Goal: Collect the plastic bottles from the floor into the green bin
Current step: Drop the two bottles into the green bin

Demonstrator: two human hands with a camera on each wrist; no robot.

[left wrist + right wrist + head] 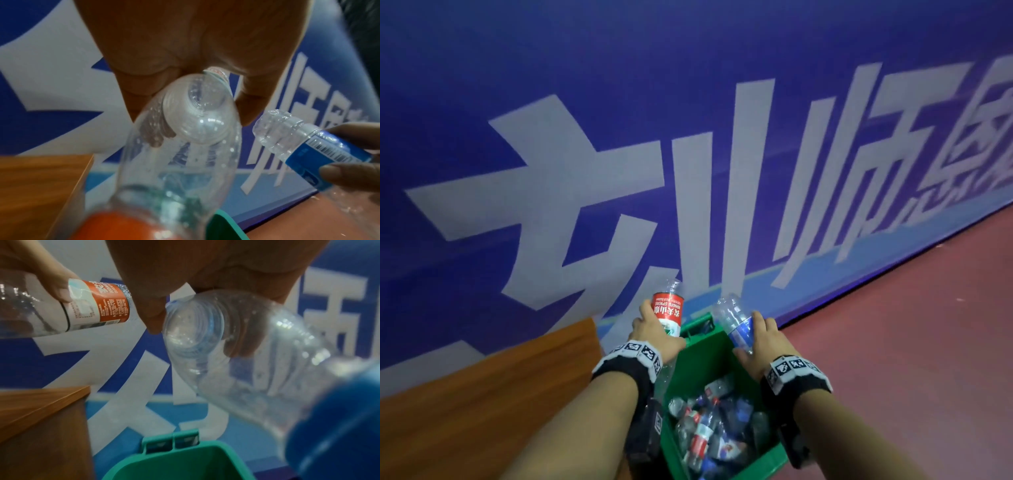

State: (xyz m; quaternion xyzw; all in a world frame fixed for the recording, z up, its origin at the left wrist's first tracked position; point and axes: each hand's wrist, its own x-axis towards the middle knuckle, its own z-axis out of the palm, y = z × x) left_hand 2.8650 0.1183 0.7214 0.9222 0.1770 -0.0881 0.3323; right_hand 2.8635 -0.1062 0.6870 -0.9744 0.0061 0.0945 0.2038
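My left hand (pixel 654 332) grips a clear bottle with a red label (pixel 667 310), held above the far left rim of the green bin (pixel 702 346). My right hand (pixel 760 342) grips a clear bottle with a blue label (pixel 736 325) above the bin's far right side. Both bottles point away from me, bases up. Several empty bottles (pixel 709 428) lie inside the bin. In the left wrist view the red-label bottle (pixel 176 146) fills the middle and the blue-label bottle (pixel 308 146) shows at right. In the right wrist view the blue-label bottle (pixel 246 353) hangs over the bin's rim (pixel 185 451).
A blue banner wall with large white characters (pixel 688 137) stands right behind the bin. A wooden cabinet or table top (pixel 500 394) is at the left, close against the bin. Red floor (pixel 911 325) stretches to the right.
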